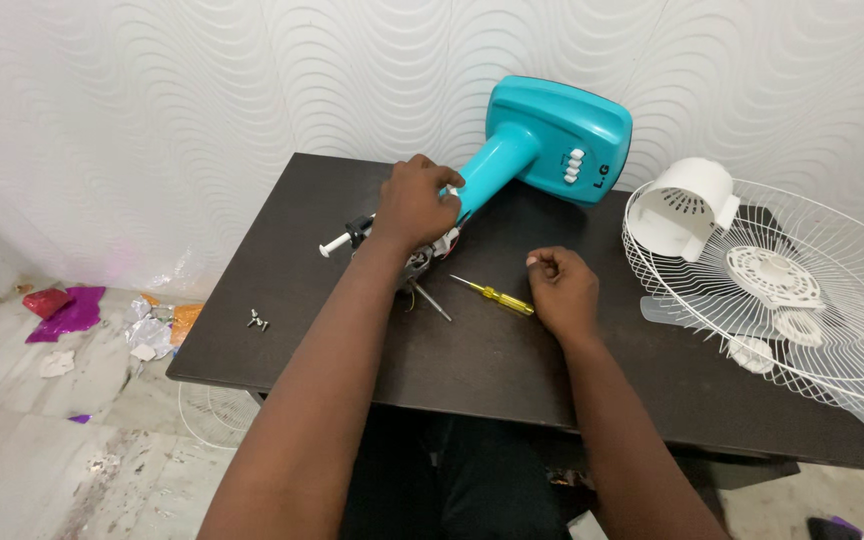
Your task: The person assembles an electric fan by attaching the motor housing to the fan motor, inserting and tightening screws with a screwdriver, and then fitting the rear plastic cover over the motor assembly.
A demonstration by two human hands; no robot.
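Note:
A teal fan stand (542, 140) lies on its side on the dark table (492, 360), its base toward the wall. My left hand (414, 205) grips the exposed motor end (430, 262) of the stand's neck, where wires and a shaft (337, 242) show. My right hand (562, 292) rests on the table as a loose fist with nothing visible in it. A yellow-handled screwdriver (495, 296) lies just left of that hand, its tip pointing toward the motor.
A white wire fan guard (832, 320) with a white motor cover (687, 205) and small white parts lies at the table's right. Loose screws (257, 320) sit near the left edge. Scraps of paper and foil (112, 325) litter the floor at left.

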